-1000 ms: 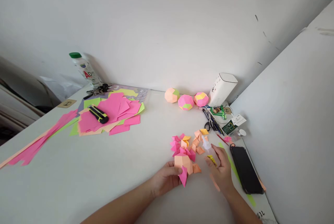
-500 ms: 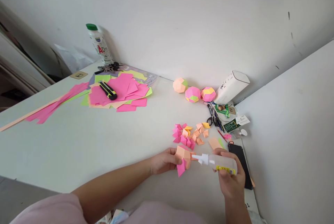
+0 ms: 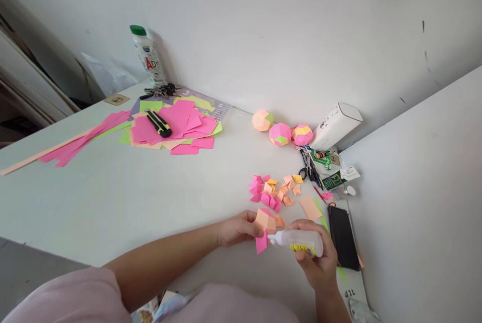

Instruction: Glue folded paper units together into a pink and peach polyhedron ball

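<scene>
Near the front of the table, my left hand grips a folded paper model made of joined peach and pink pieces, thumb in front. My right hand is wrapped around a clear glue bottle with a white nozzle and a yellow label. The bottle lies nearly level, its nozzle tip at the pink flap of the model; whether it touches I cannot tell. Just beyond the model lie several small folded pink pieces and peach pieces.
Three finished paper balls sit along the wall beside a white box. Scissors, a small jar and a black pouch line the right edge. At left, a cutter rests on paper sheets near a bottle.
The glue bottle in my right hand has moved left and slightly down, its nozzle going from the model's peach part to its pink flap. My left hand has barely moved.
</scene>
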Demonstrator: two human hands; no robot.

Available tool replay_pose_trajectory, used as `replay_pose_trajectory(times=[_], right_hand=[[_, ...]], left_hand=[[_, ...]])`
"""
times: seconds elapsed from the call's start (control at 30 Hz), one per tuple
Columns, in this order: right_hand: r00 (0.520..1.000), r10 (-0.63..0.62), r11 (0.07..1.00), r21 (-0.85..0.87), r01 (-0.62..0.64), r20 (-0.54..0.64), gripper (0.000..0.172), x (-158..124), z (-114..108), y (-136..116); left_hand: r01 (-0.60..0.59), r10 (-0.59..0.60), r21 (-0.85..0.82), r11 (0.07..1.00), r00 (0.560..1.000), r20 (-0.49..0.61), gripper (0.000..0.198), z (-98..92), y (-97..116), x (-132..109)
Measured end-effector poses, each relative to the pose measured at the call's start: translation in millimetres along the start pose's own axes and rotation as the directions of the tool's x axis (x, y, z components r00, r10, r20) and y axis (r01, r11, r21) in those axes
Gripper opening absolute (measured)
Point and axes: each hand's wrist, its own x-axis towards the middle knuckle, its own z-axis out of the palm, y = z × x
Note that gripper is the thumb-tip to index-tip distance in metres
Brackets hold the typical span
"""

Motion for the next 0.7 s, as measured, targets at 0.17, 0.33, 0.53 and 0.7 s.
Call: replay_pose_trajectory(times=[0.17,0.33,0.53,0.7], right_hand=[[0.999,0.021,1.0,-0.004,-0.021,0.04,0.032,-5.2,-5.4,6.6],[0.994,0.104,0.991,0.083,-0.106,0.026,0.032,-8.2,-4.3,8.2],[0.991,0.137,0.976,0.171,-0.137,0.013,0.021,-9.3,0.9,8.9],[0.997,0.049,0.992,0.111,-0.054,0.055,0.021,-11.1,-0.4,5.4]], left_hand=[[-0.015,0.015,-0.017,1.0,1.0,-0.014,0.018,-0.5,0.5,1.0],[-0.017,0.015,-0.043,0.999,0.999,-0.042,0.018,-2.2,-1.2,2.2],[-0.017,0.014,-0.059,0.998,0.998,-0.061,0.017,-1.7,-1.2,2.7],[-0.022,0.018,-0.05,0.999,0.997,-0.073,0.019,-1.2,-0.9,2.5]])
